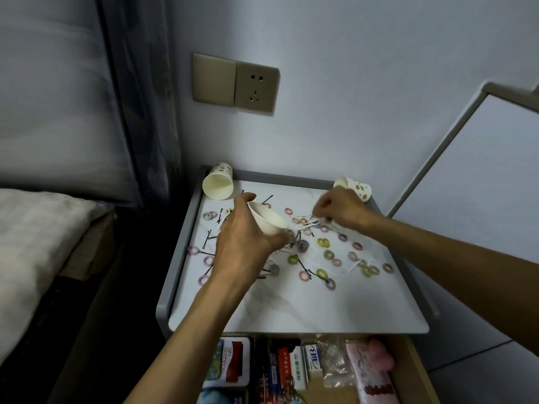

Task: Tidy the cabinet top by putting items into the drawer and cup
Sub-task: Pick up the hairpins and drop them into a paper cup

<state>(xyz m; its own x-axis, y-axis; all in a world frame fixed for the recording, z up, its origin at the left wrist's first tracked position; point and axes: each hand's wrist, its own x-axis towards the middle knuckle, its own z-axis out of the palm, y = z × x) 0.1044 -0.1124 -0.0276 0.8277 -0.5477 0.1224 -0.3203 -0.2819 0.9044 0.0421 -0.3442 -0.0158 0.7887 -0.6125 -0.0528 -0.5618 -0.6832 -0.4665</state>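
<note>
My left hand [243, 237] grips a white paper cup [267, 218], tilted with its mouth toward the upper left, above the middle of the white cabinet top [280, 307]. My right hand [341, 209] is pinched shut over small hair ties [304, 221] just right of the cup; what it pinches is too small to tell. Several pastel hair ties [323, 242] and black hairpins [309, 272] lie scattered over the top, with a white face mask [350, 266] among them. The drawer [414, 371] below stands open, full of small packets.
Two more patterned paper cups lie tipped over at the back corners, one on the left [218, 182] and one on the right [357, 188]. A raised grey rim [175, 258] frames the top. A bed [35, 243] is to the left, a wall socket [255, 88] behind.
</note>
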